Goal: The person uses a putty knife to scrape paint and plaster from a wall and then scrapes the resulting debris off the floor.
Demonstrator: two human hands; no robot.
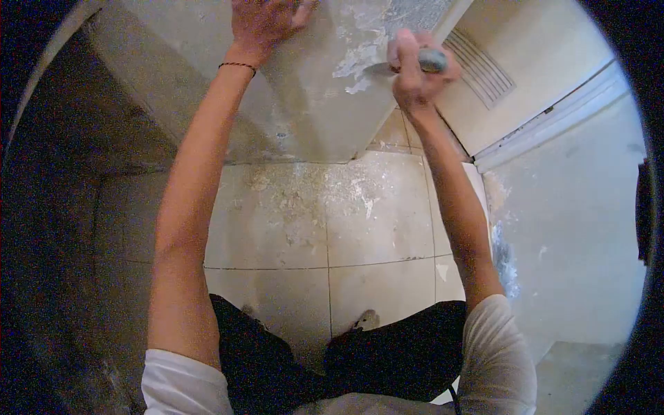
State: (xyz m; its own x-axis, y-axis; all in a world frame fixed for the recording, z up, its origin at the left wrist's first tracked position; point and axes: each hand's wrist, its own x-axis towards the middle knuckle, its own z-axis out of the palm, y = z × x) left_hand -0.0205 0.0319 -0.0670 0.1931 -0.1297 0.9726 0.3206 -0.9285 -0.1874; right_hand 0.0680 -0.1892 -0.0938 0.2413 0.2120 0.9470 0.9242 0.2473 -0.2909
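Note:
My left hand (266, 21) rests against the grey-beige wall (297, 97), thumb held apart and the other fingertips cut off by the top edge. In my right hand (413, 86) is a scraper (433, 61), its rounded grey handle end showing within the curled fingers. The scraper's thin dark blade reaches left to the edge of a flaking white patch (356, 62) on the wall. Above it lies a rougher, speckled grey area near the wall's corner. A dark braided cord circles my left wrist.
Below the wall, the tiled floor (380, 238) is strewn with flakes and dust (297, 197). A pale door with a slatted vent (481, 69) stands right of the wall corner, beside its white frame. A scuffed pale wall (567, 228) runs along my right side.

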